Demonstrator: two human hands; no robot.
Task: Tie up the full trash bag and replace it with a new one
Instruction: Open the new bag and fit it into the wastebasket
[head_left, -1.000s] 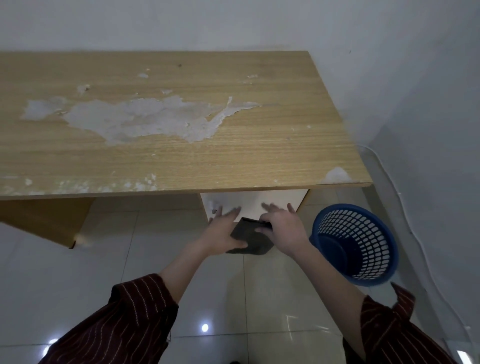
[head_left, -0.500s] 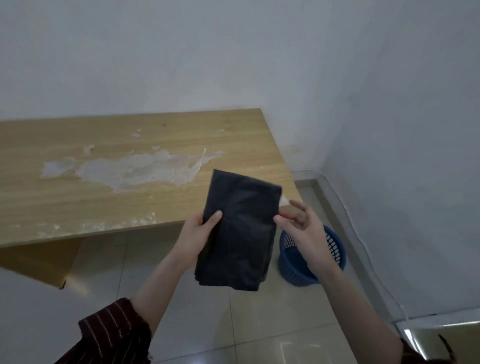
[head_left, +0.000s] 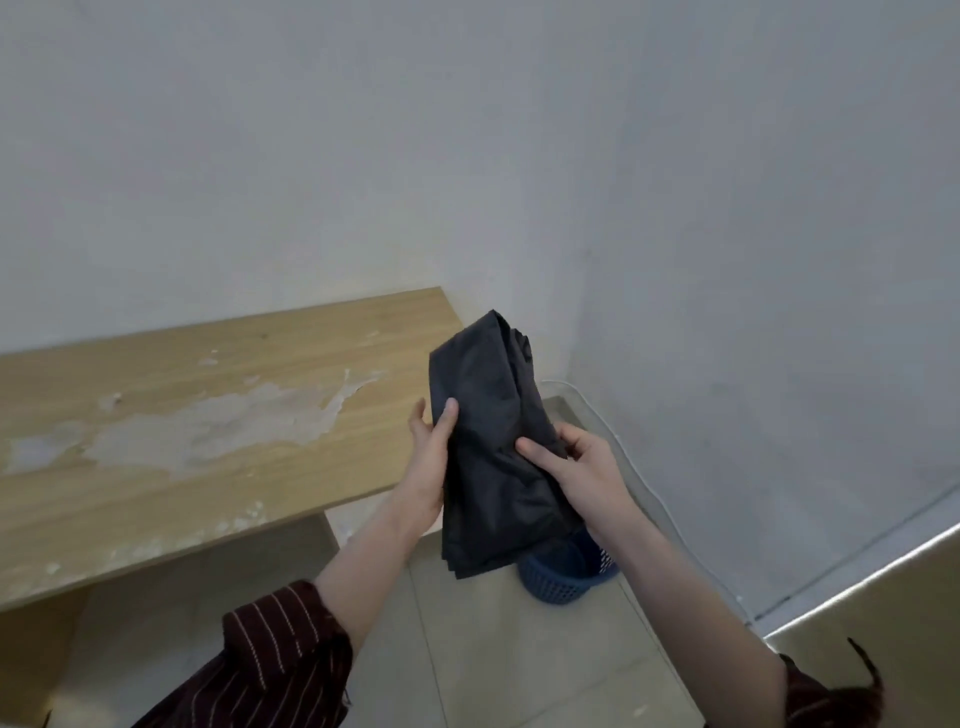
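A folded black trash bag (head_left: 488, 441) hangs upright in front of me, partly loosened at its top. My left hand (head_left: 431, 457) grips its left edge with the thumb on the front. My right hand (head_left: 576, 467) pinches its right side, thumb pressed into the plastic. Below the bag, a blue mesh trash basket (head_left: 566, 577) stands on the tiled floor, mostly hidden behind the bag; I cannot tell whether it has a liner.
A worn wooden desk (head_left: 208, 441) with peeled patches runs along the left, its right end close to my left hand. White walls meet in a corner behind the basket. A white cable (head_left: 639, 467) trails along the right wall's base.
Both hands lifted the folded bag from under the desk up to chest height. The bag's top has begun to loosen, and my view has tilted upward toward the wall.
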